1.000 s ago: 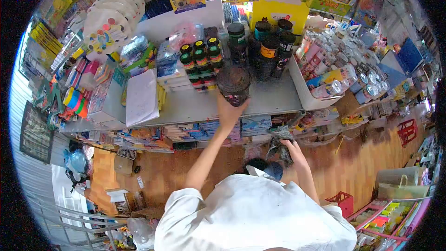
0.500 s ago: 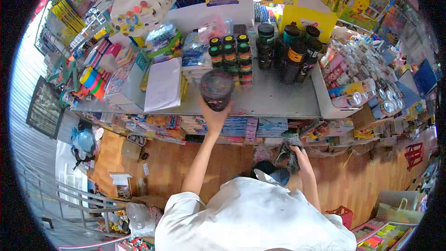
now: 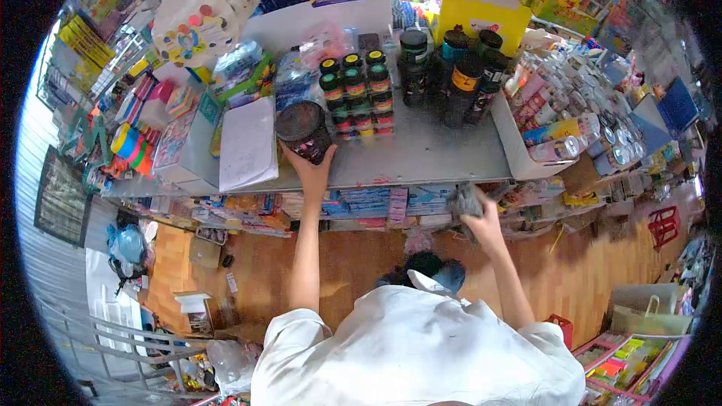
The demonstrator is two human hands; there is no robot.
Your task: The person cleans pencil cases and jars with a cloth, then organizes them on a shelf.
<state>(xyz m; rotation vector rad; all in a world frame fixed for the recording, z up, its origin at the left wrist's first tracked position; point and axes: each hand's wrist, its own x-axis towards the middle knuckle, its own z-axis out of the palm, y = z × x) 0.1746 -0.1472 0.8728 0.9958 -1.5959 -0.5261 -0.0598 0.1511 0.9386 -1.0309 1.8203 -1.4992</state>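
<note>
My left hand [image 3: 310,169] is wrapped round the lower part of a large dark jar [image 3: 303,126] with a black lid, at the front of the grey shelf [image 3: 421,154]. Stacked small paint jars [image 3: 355,90] with yellow and green tops stand just right of it. A white sheet of paper [image 3: 247,143] lies close on its left. In my right hand [image 3: 485,219] is a crumpled grey cloth [image 3: 464,201], held at the shelf's front edge. Taller black bottles [image 3: 465,79] are grouped farther back on the shelf.
A white box [image 3: 526,143] full of tubes and bottles stands at the right. White paint palettes [image 3: 197,22] hang at the upper left. Packed goods [image 3: 361,203] fill the level below the shelf. A red plastic stool [image 3: 663,225] is on the wooden floor at far right.
My left hand has shifted left with the dark jar, beside the paper. My right hand has risen with the cloth from below the shelf to its front edge.
</note>
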